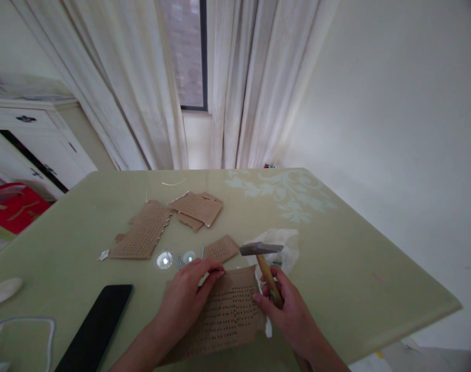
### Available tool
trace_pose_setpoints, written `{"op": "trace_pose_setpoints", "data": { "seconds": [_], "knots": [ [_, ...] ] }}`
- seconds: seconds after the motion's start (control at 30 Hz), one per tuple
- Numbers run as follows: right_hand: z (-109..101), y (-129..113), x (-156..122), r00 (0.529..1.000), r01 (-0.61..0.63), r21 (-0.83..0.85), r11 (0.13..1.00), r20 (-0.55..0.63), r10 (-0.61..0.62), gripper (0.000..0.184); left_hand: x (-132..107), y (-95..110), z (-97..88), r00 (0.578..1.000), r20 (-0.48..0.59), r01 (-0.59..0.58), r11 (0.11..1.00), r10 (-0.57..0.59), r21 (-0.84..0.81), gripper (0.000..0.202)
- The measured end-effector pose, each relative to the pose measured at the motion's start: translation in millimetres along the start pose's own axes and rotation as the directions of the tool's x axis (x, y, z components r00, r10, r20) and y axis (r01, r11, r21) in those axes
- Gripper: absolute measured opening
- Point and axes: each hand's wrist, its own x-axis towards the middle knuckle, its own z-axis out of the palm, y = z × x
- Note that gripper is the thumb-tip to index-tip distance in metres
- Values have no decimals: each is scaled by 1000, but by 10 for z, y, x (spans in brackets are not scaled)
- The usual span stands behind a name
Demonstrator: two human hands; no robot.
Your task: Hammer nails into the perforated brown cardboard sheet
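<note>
My right hand [287,307] is closed round the wooden handle of a small hammer [263,257], its metal head raised just above the table. My left hand [191,292] rests on a brown cardboard piece [230,315] full of small holes, with its fingertips pinched together at the piece's upper edge. What the fingertips hold is too small to make out. A few thin nails [179,261] lie on the table just beyond the left hand.
More perforated cardboard pieces [144,232] [199,206] [222,249] lie further back on the green table [336,268]. A clear plastic bag [285,243] sits behind the hammer. A black phone [98,325] and a white cable [22,328] lie at the left. Curtains, a window and a white cabinet [30,150] stand behind.
</note>
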Motion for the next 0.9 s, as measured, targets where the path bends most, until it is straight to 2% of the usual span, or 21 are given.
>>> {"op": "trace_pose_setpoints", "data": {
  "seconds": [0.23,0.5,0.9],
  "knots": [
    [7,101,-36,999,-8,63,998,31,6,32,-20,-1,17,1000,1,-2,1000,2,-4,22],
    [8,93,-49,1000,17,97,995,21,-19,31,-49,69,-84,1000,6,-1,998,1,-60,23],
    [22,147,-12,999,-18,38,999,46,17,30,-41,32,3,999,44,25,999,-26,35,22]
  ]
}}
